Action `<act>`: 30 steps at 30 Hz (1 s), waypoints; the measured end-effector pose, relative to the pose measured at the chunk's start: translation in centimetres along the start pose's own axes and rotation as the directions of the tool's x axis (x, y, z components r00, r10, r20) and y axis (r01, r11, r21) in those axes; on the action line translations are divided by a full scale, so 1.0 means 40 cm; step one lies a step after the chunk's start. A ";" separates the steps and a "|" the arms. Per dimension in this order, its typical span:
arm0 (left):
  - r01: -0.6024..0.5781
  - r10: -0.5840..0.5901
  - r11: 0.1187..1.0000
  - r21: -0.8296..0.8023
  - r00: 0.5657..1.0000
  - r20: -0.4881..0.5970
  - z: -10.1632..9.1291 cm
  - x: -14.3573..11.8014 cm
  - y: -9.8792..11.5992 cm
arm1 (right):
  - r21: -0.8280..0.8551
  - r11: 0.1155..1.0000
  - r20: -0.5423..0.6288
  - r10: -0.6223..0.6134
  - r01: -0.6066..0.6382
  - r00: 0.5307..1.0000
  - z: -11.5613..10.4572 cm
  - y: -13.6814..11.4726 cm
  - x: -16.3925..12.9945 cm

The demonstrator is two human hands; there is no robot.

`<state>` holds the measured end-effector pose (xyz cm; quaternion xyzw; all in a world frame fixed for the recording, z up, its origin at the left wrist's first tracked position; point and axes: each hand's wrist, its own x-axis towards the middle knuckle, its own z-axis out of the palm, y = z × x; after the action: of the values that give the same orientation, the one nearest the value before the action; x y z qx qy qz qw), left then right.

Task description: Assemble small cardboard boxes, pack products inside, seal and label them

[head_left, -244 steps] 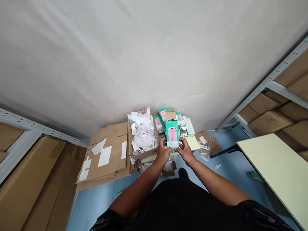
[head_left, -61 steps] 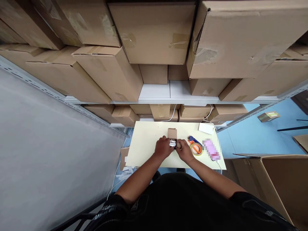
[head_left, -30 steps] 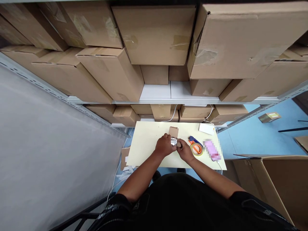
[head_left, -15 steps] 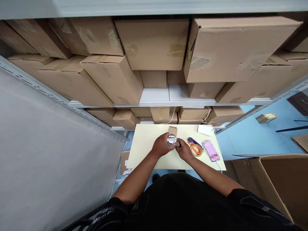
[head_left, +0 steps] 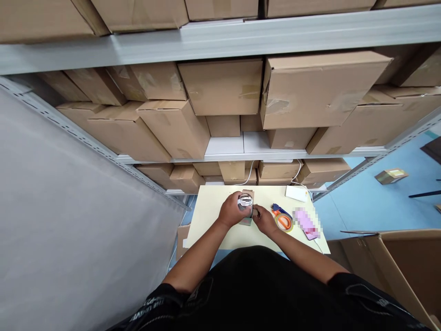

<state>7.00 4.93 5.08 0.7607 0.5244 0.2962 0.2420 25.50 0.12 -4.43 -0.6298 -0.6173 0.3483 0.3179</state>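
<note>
My left hand (head_left: 229, 210) is closed round a shiny silver object with a round top (head_left: 245, 200); its exact kind is too small to make out. Directly beneath it stands a small open cardboard box (head_left: 246, 221), partly covered by the object and my fingers. The fingers of my right hand (head_left: 265, 219) are pinched on a brown flap at the box's right side. To the right of that hand lie a roll of tape (head_left: 284, 222) with an orange core and a dark blue tool with orange parts (head_left: 279, 209).
The pale yellow table (head_left: 206, 225) stands against a shelf rack packed with cardboard boxes (head_left: 220, 87). On its right side are a pink phone (head_left: 306, 223) with a cable and a white box (head_left: 296, 193). A large open carton (head_left: 382, 262) sits at the lower right; a grey wall (head_left: 86, 220) borders the left.
My head view has tilted up, so more of the upper shelf shows. The silver object stays in my left hand, and more of the small box now shows below it.
</note>
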 end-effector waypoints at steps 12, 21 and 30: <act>0.091 -0.119 0.961 -0.263 0.988 -0.095 -0.138 0.104 0.068 | -0.053 0.999 -0.092 -0.012 0.008 0.996 -0.046 -0.040 0.006; 0.186 -0.188 0.919 -0.346 0.982 0.028 -0.128 0.161 0.078 | 0.484 0.870 0.017 -0.116 0.093 0.993 -0.106 -0.197 0.012; 0.144 -0.130 0.659 -0.738 0.988 0.077 -0.068 0.076 0.060 | 0.671 0.740 -0.072 0.001 0.048 0.997 -0.119 -0.220 0.030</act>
<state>7.50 7.14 9.24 0.5577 0.4126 0.4578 0.5560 24.55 1.78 5.46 -0.4765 -0.4472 0.5216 0.5485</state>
